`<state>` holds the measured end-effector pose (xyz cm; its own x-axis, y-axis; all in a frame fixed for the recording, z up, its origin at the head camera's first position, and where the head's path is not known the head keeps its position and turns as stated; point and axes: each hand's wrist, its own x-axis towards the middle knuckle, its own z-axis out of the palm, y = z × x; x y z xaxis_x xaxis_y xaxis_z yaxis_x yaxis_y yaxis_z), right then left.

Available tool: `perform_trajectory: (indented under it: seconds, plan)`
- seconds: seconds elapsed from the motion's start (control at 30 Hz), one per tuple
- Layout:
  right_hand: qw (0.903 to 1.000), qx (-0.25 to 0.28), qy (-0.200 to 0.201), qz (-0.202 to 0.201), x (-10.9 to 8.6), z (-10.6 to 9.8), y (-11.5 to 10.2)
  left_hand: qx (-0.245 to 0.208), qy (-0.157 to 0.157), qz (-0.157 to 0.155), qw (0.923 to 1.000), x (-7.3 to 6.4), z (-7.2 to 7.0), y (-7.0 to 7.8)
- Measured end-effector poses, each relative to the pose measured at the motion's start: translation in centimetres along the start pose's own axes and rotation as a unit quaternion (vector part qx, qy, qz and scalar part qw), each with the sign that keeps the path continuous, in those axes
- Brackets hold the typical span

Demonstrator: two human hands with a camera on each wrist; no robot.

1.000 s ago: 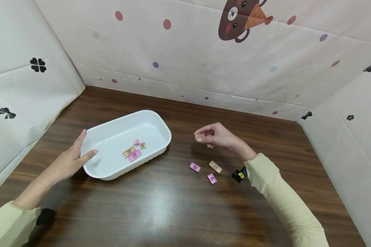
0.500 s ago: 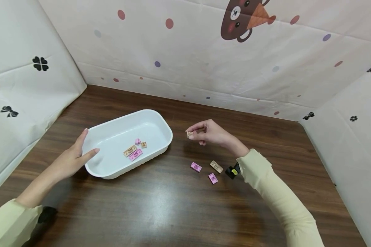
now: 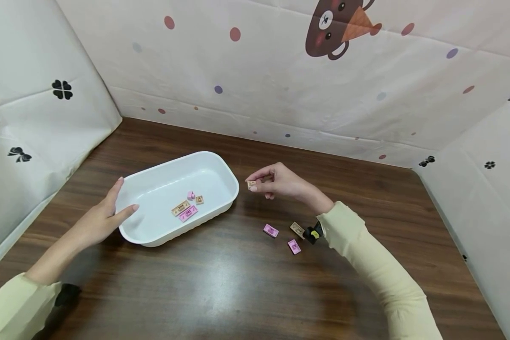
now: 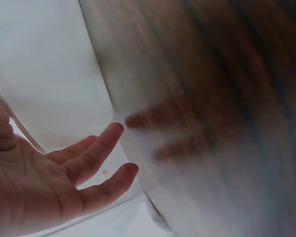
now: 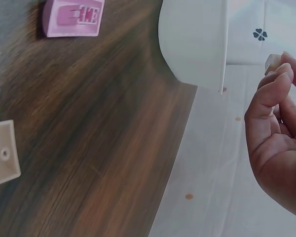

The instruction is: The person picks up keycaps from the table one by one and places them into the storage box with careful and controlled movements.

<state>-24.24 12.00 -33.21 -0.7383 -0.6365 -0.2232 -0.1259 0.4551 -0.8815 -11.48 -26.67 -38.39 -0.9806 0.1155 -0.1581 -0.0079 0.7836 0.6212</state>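
My left hand (image 3: 97, 222) holds the left end of a white plastic tub (image 3: 153, 243), thumb over the rim and the other fingers outside the wall. In the left wrist view those fingers (image 4: 96, 155) are loosely extended beside the tub wall. My right hand (image 3: 280, 182) pinches a small tan printed block (image 3: 251, 184) between thumb and fingertips, above the table just right of the tub. Inside the tub lie a long tan block (image 3: 180, 208), a long pink block (image 3: 189, 213), a small pink block (image 3: 191, 195) and a small tan block (image 3: 199, 199).
Below my right hand, two pink blocks (image 3: 271, 230) and a tan block (image 3: 297, 229) lie on the dark wood table (image 3: 221, 288). Behind the table stands a white patterned cloth wall (image 3: 263, 94), with similar walls at both sides.
My right hand has moved left toward the tub, carrying the small tan block. The left hand stays at the tub's end, and the head view has shifted slightly.
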Motion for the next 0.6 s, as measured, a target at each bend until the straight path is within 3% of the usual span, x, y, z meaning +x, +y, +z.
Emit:
perform_trajectory:
  seconds: [0.6]
  plan:
    - [0.999, -0.008, -0.03, -0.032, 2.0, 2.1, -0.5, 0.003, 0.004, 0.002, 1.0, 0.0, 0.2, 0.0]
